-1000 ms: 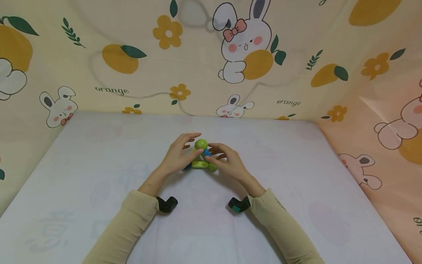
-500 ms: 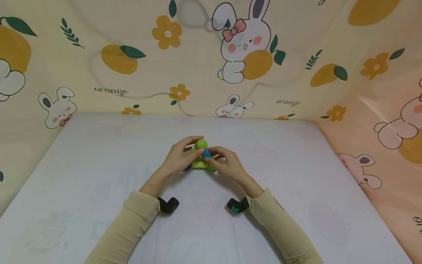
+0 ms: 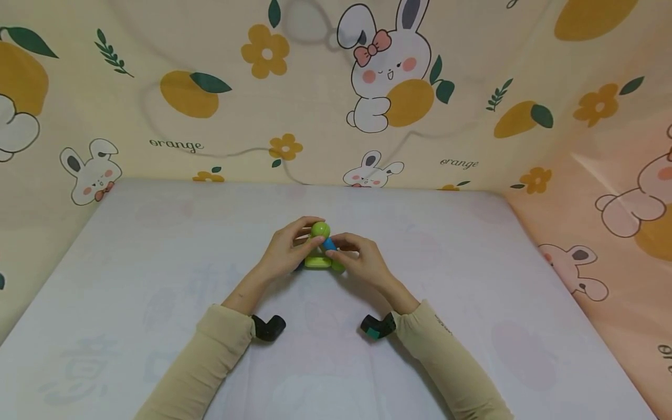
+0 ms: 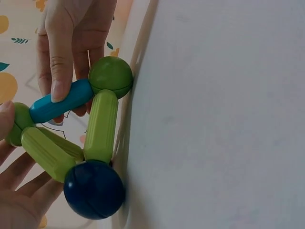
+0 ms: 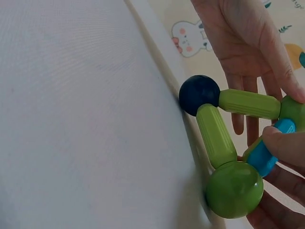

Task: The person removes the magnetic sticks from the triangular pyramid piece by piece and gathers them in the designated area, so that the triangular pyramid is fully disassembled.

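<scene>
A toy frame of ball joints and ridged rods stands on the table in the head view. Its light green top ball is gripped between the thumb and fingers of my left hand. From that ball a blue rod slopes down to a lower green ball, and my right hand pinches this rod. Low down, a light green rod joins the green ball to a dark blue ball. Another light green rod rises from the dark ball to the top. A further rod behind is partly hidden.
The toy rests on a white-covered table. A patterned cloth with rabbits and oranges hangs behind and at the sides. Black wrist devices stick out from both sleeves, just above the table.
My left fingers have come down onto the top ball, and my right fingers have drawn in around the blue rod. The toy stays almost in place; the last half second shows little motion.
</scene>
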The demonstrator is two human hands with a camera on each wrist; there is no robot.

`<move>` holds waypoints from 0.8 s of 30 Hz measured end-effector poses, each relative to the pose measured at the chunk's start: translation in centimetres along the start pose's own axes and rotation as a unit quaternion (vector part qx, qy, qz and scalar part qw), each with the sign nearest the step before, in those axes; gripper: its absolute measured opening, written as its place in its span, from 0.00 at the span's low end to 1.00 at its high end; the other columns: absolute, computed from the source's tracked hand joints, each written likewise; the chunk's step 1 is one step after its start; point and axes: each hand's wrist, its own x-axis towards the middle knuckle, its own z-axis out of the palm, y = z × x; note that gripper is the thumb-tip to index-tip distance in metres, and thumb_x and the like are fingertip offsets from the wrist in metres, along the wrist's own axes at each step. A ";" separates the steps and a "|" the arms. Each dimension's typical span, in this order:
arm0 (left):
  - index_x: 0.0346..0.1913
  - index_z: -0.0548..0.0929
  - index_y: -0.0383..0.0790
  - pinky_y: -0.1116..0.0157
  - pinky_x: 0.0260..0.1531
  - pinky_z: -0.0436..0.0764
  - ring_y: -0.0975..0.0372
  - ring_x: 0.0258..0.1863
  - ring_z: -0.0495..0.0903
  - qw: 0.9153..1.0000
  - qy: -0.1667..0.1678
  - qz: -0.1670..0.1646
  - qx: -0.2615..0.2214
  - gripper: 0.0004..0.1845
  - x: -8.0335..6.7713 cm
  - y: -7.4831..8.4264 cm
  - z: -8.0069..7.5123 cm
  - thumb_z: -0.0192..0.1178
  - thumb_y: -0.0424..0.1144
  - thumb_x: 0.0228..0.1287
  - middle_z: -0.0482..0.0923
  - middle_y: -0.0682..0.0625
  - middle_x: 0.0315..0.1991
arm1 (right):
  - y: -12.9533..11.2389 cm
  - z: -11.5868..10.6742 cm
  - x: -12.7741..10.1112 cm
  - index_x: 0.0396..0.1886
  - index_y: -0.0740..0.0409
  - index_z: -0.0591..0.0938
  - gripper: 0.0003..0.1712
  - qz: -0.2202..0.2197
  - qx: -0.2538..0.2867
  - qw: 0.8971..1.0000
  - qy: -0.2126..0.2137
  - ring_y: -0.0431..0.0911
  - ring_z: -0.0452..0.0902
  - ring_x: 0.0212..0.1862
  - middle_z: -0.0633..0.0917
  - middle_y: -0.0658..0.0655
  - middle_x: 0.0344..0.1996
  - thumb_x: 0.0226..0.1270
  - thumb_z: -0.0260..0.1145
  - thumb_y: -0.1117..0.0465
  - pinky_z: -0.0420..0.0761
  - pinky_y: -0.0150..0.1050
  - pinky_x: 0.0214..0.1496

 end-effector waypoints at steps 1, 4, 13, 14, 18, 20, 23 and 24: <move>0.60 0.75 0.40 0.56 0.56 0.76 0.49 0.61 0.74 1.000 0.001 0.001 0.001 0.20 0.0 0.0 0.0 0.59 0.42 0.68 0.77 0.43 0.57 | 0.0 0.0 0.0 0.48 0.65 0.82 0.15 0.000 0.002 1.000 0.001 0.55 0.80 0.51 0.85 0.62 0.45 0.64 0.67 0.62 0.78 0.48 0.56; 0.59 0.75 0.40 0.56 0.56 0.76 0.47 0.61 0.74 1.000 0.004 0.003 0.002 0.19 -0.1 0.1 0.1 0.58 0.41 0.68 0.77 0.43 0.57 | 0.0 0.0 0.0 0.47 0.65 0.82 0.15 0.000 0.003 1.000 0.004 0.56 0.81 0.51 0.85 0.62 0.45 0.63 0.68 0.62 0.78 0.49 0.56; 0.60 0.73 0.40 0.54 0.54 0.78 0.45 0.60 0.74 1.000 0.026 -0.001 -0.014 0.19 -0.2 0.0 -0.4 0.58 0.39 0.68 0.75 0.39 0.58 | 0.1 -0.5 -0.1 0.48 0.59 0.82 0.14 0.028 0.007 1.000 0.007 0.54 0.81 0.51 0.85 0.58 0.47 0.63 0.68 0.61 0.78 0.48 0.55; 0.60 0.73 0.39 0.54 0.54 0.78 0.46 0.60 0.74 1.000 0.026 -0.003 -0.017 0.19 -0.2 0.0 -0.4 0.58 0.39 0.68 0.75 0.39 0.58 | 0.2 -0.5 -0.1 0.47 0.59 0.82 0.14 0.028 0.008 1.000 0.007 0.54 0.81 0.52 0.85 0.58 0.47 0.63 0.68 0.61 0.78 0.48 0.56; 0.60 0.72 0.37 0.55 0.56 0.76 0.47 0.61 0.74 0.999 0.032 -0.013 -0.023 0.20 -0.2 0.2 -0.4 0.57 0.39 0.69 0.75 0.37 0.58 | 0.3 -0.5 -0.1 0.47 0.61 0.82 0.14 0.018 0.007 1.000 0.015 0.53 0.81 0.52 0.85 0.59 0.46 0.63 0.68 0.62 0.78 0.48 0.57; 0.60 0.71 0.36 0.56 0.57 0.76 0.48 0.61 0.74 0.999 0.038 -0.022 -0.020 0.20 -0.2 0.3 -0.5 0.56 0.40 0.70 0.74 0.37 0.58 | 0.3 -0.5 -0.1 0.47 0.62 0.82 0.14 0.011 0.007 1.000 0.022 0.54 0.81 0.51 0.86 0.60 0.45 0.63 0.68 0.62 0.78 0.48 0.57; 0.61 0.70 0.35 0.56 0.58 0.75 0.48 0.62 0.73 0.998 0.043 -0.033 -0.015 0.20 -0.2 0.3 -0.6 0.55 0.40 0.70 0.74 0.37 0.59 | 0.3 -0.6 -0.1 0.47 0.62 0.82 0.14 0.009 0.006 0.999 0.032 0.54 0.81 0.50 0.86 0.61 0.45 0.62 0.68 0.63 0.78 0.49 0.57; 0.61 0.69 0.35 0.56 0.58 0.75 0.49 0.62 0.73 0.998 0.042 -0.035 -0.015 0.21 -0.2 0.3 -0.7 0.55 0.40 0.71 0.74 0.37 0.59 | 0.3 -0.7 -0.1 0.47 0.62 0.82 0.14 0.010 0.006 0.999 0.035 0.54 0.81 0.50 0.86 0.61 0.45 0.62 0.68 0.63 0.77 0.49 0.57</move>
